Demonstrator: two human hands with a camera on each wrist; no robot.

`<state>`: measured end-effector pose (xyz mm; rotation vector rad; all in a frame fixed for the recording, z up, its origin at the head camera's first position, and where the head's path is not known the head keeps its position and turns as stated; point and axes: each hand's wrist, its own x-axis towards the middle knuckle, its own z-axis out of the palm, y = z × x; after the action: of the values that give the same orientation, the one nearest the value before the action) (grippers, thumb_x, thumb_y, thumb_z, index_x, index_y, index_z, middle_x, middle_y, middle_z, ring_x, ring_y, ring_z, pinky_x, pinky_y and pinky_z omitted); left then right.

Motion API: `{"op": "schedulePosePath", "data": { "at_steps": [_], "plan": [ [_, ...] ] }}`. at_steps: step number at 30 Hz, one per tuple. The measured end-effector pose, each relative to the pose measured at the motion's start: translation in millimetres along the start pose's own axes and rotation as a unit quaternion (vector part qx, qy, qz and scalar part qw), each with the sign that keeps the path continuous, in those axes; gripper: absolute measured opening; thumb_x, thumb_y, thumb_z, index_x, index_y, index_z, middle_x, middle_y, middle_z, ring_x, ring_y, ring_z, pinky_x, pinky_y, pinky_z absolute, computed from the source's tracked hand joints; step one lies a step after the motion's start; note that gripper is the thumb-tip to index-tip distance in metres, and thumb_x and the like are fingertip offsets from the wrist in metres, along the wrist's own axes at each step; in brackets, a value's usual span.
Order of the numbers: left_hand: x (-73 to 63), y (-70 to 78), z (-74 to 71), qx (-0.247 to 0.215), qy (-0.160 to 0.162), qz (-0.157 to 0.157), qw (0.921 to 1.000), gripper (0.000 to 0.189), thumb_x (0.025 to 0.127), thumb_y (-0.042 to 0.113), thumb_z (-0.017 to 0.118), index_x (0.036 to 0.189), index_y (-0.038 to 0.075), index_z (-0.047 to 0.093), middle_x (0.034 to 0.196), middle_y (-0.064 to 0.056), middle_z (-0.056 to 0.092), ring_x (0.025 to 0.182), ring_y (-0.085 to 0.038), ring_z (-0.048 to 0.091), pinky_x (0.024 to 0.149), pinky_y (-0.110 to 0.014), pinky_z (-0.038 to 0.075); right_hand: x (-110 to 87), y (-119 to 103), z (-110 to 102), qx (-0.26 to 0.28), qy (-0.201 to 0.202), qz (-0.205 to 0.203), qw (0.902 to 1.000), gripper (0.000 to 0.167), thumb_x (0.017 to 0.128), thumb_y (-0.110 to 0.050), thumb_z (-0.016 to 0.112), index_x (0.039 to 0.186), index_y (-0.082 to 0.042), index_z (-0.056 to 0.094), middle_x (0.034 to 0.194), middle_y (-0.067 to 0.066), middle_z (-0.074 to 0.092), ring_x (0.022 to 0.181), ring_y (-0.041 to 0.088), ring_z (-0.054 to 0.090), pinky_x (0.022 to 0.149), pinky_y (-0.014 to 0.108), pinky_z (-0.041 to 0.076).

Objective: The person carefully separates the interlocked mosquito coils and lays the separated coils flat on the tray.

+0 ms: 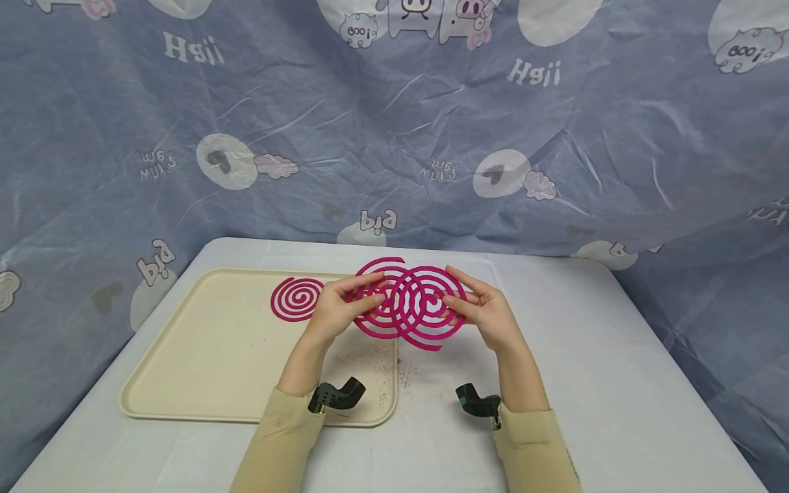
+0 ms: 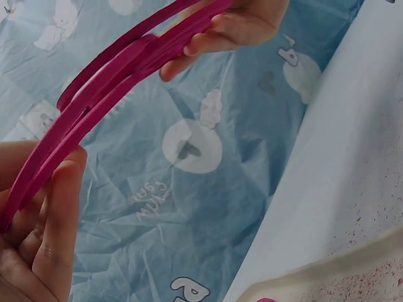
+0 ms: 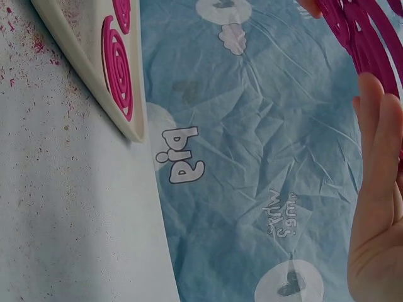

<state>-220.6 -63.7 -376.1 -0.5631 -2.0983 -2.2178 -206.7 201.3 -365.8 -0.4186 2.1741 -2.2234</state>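
Note:
Two magenta mosquito coils, partly overlapping, are held up above the tray's right edge. My left hand (image 1: 335,308) pinches the left coil (image 1: 376,330) between thumb and fingers. On the other side, my right hand (image 1: 490,311) pinches the right coil (image 1: 440,335) in the same way. The rings cross in the middle; whether they are joined there I cannot tell. From the left wrist, the coils (image 2: 94,113) appear nearly edge-on. Another mosquito coil (image 1: 297,299) lies on the cream tray (image 1: 203,356). In the right wrist view, part of one more coil (image 3: 123,14) shows beside it.
The tray rests on the left half of a white table (image 1: 592,383). Reddish crumbs (image 1: 403,373) are scattered at its right edge and on the table. A blue printed cloth (image 1: 394,123) hangs behind. Black cameras (image 1: 477,400) sit on both wrists.

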Motion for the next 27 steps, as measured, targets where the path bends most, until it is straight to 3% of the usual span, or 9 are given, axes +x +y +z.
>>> {"op": "schedulePosePath", "data": {
  "at_steps": [5, 8, 11, 14, 17, 20, 23, 27],
  "plan": [
    [0.2, -0.8, 3.9, -0.019, 0.054, 0.017, 0.9982, 0.039, 0.079, 0.009, 0.075, 0.117, 0.005, 0.066, 0.105, -0.01, 0.067, 0.075, -0.01, 0.061, 0.068, -0.023, 0.054, 1.2, 1, 5, 0.02, 0.049, -0.039, 0.9979, 0.054, 0.087, 0.0, 0.064, 0.138, -0.001, 0.045, 0.094, -0.001, 0.071, 0.078, 0.015, 0.069, 0.068, 0.032, 0.056],
    [0.5, -1.0, 2.7, -0.017, 0.053, 0.023, 0.9982, 0.04, 0.08, 0.013, 0.076, 0.118, 0.007, 0.066, 0.106, -0.006, 0.067, 0.078, -0.013, 0.061, 0.072, -0.025, 0.055, 1.3, 0, 7, 0.025, 0.061, -0.05, 0.9966, 0.055, 0.087, 0.0, 0.064, 0.138, -0.001, 0.044, 0.096, -0.002, 0.071, 0.08, 0.016, 0.069, 0.069, 0.032, 0.055],
    [0.4, -1.5, -4.0, -0.009, 0.013, 0.028, 0.9995, 0.035, 0.082, 0.011, 0.073, 0.116, 0.004, 0.066, 0.108, -0.005, 0.066, 0.085, -0.014, 0.06, 0.074, -0.024, 0.054, 1.2, 1, 5, 0.017, 0.043, -0.038, 0.9982, 0.057, 0.087, -0.002, 0.064, 0.14, -0.005, 0.043, 0.097, -0.001, 0.07, 0.081, 0.016, 0.069, 0.07, 0.033, 0.056],
    [-0.9, -1.5, -14.3, 0.008, -0.054, 0.021, 0.9983, 0.03, 0.083, 0.005, 0.071, 0.112, -0.001, 0.066, 0.104, -0.008, 0.066, 0.081, -0.014, 0.058, 0.069, -0.022, 0.052, 0.1, 1, -1, -0.002, -0.023, -0.002, 0.9997, 0.061, 0.088, -0.001, 0.064, 0.143, -0.009, 0.039, 0.098, 0.005, 0.07, 0.081, 0.018, 0.068, 0.071, 0.034, 0.056],
    [-2.8, -0.3, -22.4, 0.031, -0.123, -0.002, 0.9919, 0.031, 0.081, 0.003, 0.071, 0.112, -0.001, 0.067, 0.103, -0.009, 0.065, 0.077, -0.014, 0.058, 0.065, -0.022, 0.051, -0.9, 1, -7, -0.04, -0.104, 0.027, 0.9934, 0.062, 0.088, -0.003, 0.063, 0.144, -0.01, 0.037, 0.095, 0.011, 0.069, 0.078, 0.018, 0.067, 0.071, 0.035, 0.056],
    [-3.9, 0.4, -25.1, 0.054, -0.179, -0.027, 0.9819, 0.032, 0.08, 0.003, 0.072, 0.112, 0.001, 0.067, 0.105, -0.01, 0.066, 0.082, -0.017, 0.062, 0.068, -0.027, 0.054, -1.4, 2, -9, -0.066, -0.16, 0.037, 0.9842, 0.057, 0.089, -0.004, 0.062, 0.141, -0.006, 0.04, 0.091, 0.015, 0.068, 0.074, 0.018, 0.066, 0.068, 0.035, 0.056],
    [-4.1, 0.5, -24.1, 0.067, -0.197, -0.039, 0.9773, 0.033, 0.08, 0.004, 0.073, 0.112, 0.002, 0.068, 0.105, -0.01, 0.067, 0.086, -0.02, 0.064, 0.069, -0.029, 0.054, -1.5, 3, -9, -0.065, -0.176, 0.032, 0.9818, 0.053, 0.089, -0.002, 0.062, 0.139, -0.001, 0.043, 0.092, 0.015, 0.069, 0.075, 0.02, 0.067, 0.068, 0.035, 0.057],
    [-3.1, -0.5, -21.3, 0.069, -0.162, -0.026, 0.984, 0.035, 0.08, 0.005, 0.073, 0.115, 0.004, 0.067, 0.11, -0.011, 0.065, 0.091, -0.021, 0.064, 0.072, -0.03, 0.054, -0.5, 3, -6, -0.057, -0.145, 0.012, 0.9877, 0.053, 0.088, -0.001, 0.062, 0.138, 0.002, 0.043, 0.099, 0.016, 0.069, 0.079, 0.026, 0.068, 0.069, 0.036, 0.057]
  ]
}}
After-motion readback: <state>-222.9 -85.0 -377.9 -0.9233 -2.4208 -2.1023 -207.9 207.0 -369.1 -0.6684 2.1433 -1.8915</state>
